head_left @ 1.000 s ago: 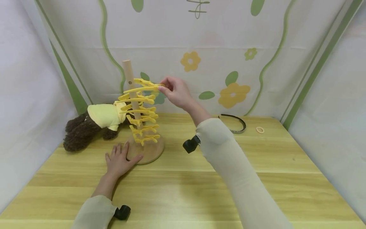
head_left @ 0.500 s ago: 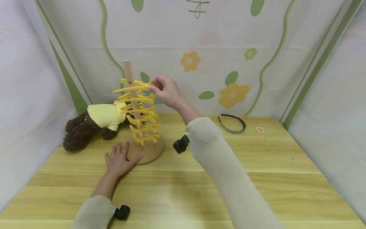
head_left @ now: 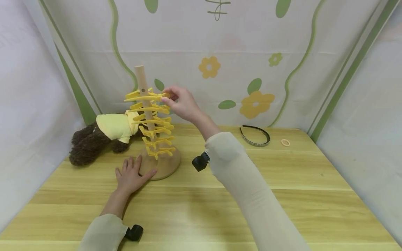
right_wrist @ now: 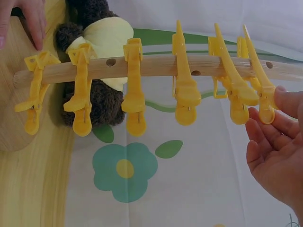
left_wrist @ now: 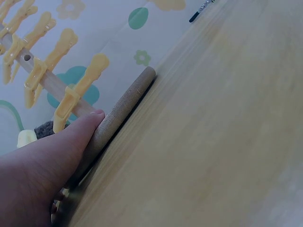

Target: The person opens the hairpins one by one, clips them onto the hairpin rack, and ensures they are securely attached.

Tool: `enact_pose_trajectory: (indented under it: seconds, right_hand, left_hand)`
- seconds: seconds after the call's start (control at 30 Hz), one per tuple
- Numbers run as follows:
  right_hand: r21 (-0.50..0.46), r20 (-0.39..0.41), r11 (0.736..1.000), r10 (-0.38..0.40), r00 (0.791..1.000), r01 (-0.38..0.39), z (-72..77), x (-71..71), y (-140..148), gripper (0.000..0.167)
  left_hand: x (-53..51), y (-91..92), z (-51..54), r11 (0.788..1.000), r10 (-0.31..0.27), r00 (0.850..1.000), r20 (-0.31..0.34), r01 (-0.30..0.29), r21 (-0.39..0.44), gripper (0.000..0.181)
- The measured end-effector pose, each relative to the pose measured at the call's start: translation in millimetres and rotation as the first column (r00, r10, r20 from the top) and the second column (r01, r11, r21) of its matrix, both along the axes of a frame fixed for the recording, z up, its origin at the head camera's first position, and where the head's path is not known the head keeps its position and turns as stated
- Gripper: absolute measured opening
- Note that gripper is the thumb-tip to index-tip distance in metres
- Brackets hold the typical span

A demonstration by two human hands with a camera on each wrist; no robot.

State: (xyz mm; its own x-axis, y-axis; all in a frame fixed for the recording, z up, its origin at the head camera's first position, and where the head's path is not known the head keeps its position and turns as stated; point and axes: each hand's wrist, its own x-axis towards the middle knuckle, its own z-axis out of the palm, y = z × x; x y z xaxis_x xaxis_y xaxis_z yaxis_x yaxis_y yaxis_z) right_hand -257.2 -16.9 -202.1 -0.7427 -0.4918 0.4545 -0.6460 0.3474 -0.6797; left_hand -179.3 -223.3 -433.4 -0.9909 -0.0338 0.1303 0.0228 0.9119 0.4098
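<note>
An upright wooden post point(head_left: 141, 77) rises from a round wooden base point(head_left: 167, 166), with several yellow hair clips clamped along it one above another. My right hand point(head_left: 184, 104) pinches the handle end of the topmost hair clip point(right_wrist: 258, 71) between thumb and fingers. That clip's long prongs lie on either side of the post, just below a small hole. My left hand point(head_left: 129, 178) lies with fingers spread at the base's left front edge, the thumb point(left_wrist: 85, 126) resting on top of it. Part of the left fingers is hidden in the left wrist view.
A dark brown plush toy point(head_left: 116, 125) in a yellow shirt lies behind and left of the post. At the back right are a black headband point(head_left: 262, 143) and a small beige ring point(head_left: 285, 142). A white patterned cloth point(head_left: 188, 42) hangs behind the wooden table point(head_left: 245, 212).
My right hand has moved left with the top hair clip, bringing its prongs onto the post, and the rear prong has swung down. The left hand has stayed on the base.
</note>
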Motion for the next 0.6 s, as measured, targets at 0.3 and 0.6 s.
enact_pose_trajectory:
  seconds: [0.3, 0.6]
  right_hand:
    - [0.017, 0.028, 1.0, -0.004, 1.0, 0.003, 0.1, 1.4, 4.5, 0.032]
    - [0.065, 0.034, 0.998, -0.017, 0.999, 0.015, 3.3, -0.3, 3.7, 0.04]
  left_hand:
    - [-0.7, 0.5, 1.0, 1.0, -0.007, 1.0, 0.009, 0.007, 0.008, 0.095]
    - [0.8, -1.5, 4.3, 1.0, -0.012, 0.999, 0.035, 0.012, 0.014, 0.097]
